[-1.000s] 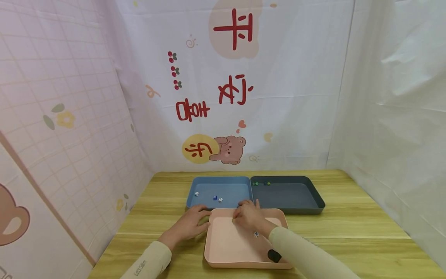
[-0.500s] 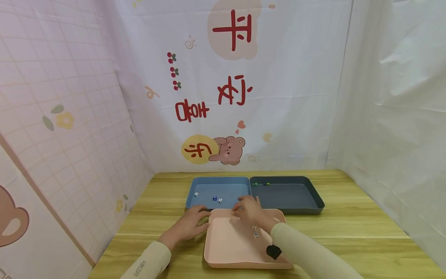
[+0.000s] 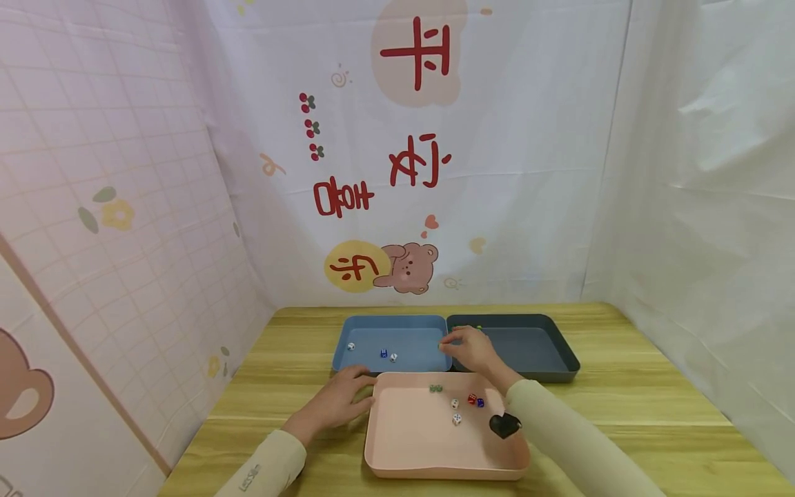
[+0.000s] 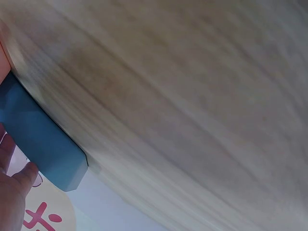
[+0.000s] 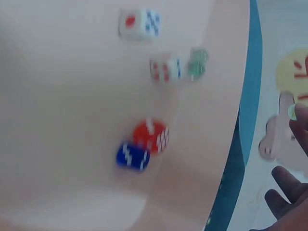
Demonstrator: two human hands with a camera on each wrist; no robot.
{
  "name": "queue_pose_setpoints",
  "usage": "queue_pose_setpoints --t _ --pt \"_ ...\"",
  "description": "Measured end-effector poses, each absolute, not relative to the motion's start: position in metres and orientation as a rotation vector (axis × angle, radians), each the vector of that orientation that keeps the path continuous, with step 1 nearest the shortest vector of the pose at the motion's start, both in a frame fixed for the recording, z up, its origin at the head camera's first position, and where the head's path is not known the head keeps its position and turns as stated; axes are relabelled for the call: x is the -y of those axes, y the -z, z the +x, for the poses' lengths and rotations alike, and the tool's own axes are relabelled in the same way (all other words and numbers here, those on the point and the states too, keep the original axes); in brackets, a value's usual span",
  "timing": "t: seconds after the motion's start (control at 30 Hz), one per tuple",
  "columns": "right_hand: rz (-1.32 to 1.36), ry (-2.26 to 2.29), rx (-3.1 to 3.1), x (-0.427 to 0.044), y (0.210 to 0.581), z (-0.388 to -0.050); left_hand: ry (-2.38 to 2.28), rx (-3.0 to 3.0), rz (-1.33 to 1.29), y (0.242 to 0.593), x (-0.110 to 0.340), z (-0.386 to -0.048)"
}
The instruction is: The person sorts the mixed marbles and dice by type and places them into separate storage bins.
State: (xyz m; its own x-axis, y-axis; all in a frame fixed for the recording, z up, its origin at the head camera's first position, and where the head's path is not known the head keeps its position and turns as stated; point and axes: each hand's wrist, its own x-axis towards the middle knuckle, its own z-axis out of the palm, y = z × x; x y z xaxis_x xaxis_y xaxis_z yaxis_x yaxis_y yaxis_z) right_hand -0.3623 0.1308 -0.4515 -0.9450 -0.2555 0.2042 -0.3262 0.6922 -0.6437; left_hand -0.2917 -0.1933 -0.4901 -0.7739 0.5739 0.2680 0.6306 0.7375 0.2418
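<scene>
My right hand [image 3: 473,350] is over the border between the blue tray [image 3: 417,321] and the dark grey tray [image 3: 546,355]. Its thumb and finger pinch a small pale green marble [image 5: 292,112], mostly hidden by the fingertips. Below, the pink tray [image 3: 404,442] bears two white dice [image 3: 456,419], a red die [image 3: 472,398], a blue die [image 3: 480,402] and green marbles [image 3: 436,388]. My left hand [image 3: 335,402] lies at the pink tray's left rim with fingers loosely extended, holding nothing.
White dice [image 3: 350,346] and a dark blue die [image 3: 383,353] lie in the blue tray. Small green and yellow marbles [image 3: 479,328] at the dark tray's back left are partly hidden by my right hand. A printed cloth [image 3: 528,172] hangs behind the wooden table [image 3: 646,414].
My right hand has risen from the pink tray and moved forward and right, carrying the marble. The dice and green marbles beneath it now show. My left hand has stayed put.
</scene>
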Motion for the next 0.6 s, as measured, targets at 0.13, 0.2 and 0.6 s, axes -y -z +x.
queue_pose_setpoints --t 0.13,0.2,0.6 --pt "0.397 -1.048 2.805 -0.153 0.453 -0.369 0.484 2.774 -0.961 0.490 0.193 -0.292" --pt "0.352 -1.014 2.813 -0.165 0.455 -0.372 0.486 2.777 -0.960 0.490 0.193 -0.292" --pt "0.042 -0.871 2.884 -0.240 0.466 -0.380 0.524 2.784 -0.960 0.488 0.193 -0.291"
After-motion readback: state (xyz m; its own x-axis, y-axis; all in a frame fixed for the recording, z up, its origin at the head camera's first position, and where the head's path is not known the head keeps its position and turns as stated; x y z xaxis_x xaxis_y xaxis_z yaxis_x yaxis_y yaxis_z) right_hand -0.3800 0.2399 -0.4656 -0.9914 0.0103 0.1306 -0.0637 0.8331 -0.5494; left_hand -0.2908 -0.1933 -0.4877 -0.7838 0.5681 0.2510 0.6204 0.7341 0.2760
